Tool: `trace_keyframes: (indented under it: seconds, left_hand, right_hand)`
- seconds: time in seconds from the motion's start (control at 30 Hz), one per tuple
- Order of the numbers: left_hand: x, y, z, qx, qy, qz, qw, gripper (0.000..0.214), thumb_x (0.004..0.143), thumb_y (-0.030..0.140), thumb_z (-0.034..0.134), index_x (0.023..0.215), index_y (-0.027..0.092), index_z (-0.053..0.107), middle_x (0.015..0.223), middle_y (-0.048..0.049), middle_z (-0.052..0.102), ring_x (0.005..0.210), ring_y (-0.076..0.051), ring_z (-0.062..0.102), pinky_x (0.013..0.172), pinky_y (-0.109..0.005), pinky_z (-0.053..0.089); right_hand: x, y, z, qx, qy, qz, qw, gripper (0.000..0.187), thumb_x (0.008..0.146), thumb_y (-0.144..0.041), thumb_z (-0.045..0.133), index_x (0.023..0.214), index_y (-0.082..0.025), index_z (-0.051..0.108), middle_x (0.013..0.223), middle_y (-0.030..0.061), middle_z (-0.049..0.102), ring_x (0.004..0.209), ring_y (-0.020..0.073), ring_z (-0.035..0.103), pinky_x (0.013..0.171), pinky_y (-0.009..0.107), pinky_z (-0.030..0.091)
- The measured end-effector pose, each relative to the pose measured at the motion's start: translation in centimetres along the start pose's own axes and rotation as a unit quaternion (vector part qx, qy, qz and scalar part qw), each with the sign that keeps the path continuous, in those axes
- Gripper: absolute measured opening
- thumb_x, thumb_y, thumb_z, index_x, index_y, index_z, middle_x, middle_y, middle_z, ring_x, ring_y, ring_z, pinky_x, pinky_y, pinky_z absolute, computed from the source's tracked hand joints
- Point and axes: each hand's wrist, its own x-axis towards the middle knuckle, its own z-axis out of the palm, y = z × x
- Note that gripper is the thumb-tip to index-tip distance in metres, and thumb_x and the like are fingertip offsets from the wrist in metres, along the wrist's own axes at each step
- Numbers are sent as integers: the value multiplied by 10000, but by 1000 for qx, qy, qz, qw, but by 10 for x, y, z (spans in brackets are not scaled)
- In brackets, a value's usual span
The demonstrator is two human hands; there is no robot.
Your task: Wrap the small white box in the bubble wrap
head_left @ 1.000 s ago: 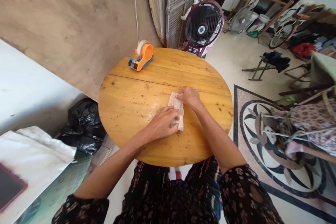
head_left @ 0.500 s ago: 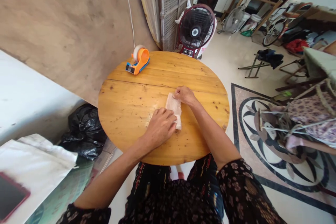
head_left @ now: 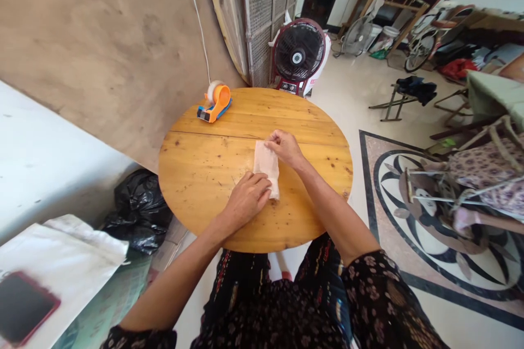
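Cloth-like strip (head_left: 266,159), pale pink, oblong, matte and lightly creased

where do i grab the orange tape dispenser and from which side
Probably by the rounded orange section beside the tape roll, coming from the right, over the table. The roll shows on its left and the dark end points toward the near left, so that approach should avoid both; the brown board also rises on the left.

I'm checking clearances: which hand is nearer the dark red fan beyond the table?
Right. The right hand is at the far end of the pale cloth, toward the fan; the left hand is by its near part, farther away.
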Motion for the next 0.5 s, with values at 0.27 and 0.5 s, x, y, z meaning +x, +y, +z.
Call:
trace_keyframes:
  seconds: [0.27, 0.5]
  left_hand:
    - [-6, 0, 6, -41, 41, -16, 998, 155, 895, 174, 507, 948, 197, 652, 1134, -71, 614, 1039, -221, 555, 909, -383, 488]
    - [-16, 3, 16, -77, 108, -70, 989, 132, 894, 227, 534, 1002, 191, 601, 1129, -89, 506, 1028, -201, 544, 911, -367, 488]
  right_hand:
    - [-58, -39, -19, 36, 33, -40, 998, 181, 827, -358, 560, 741, -209, 506, 663, -26, 544, 607, 118, 489, 616, 237, 406]
    - [-95, -50, -14, 25, 43, -28, 998, 180, 855, -378, 541, 771, -219, 534, 708, -10, 586, 641, 130, 538, 637, 241, 443]
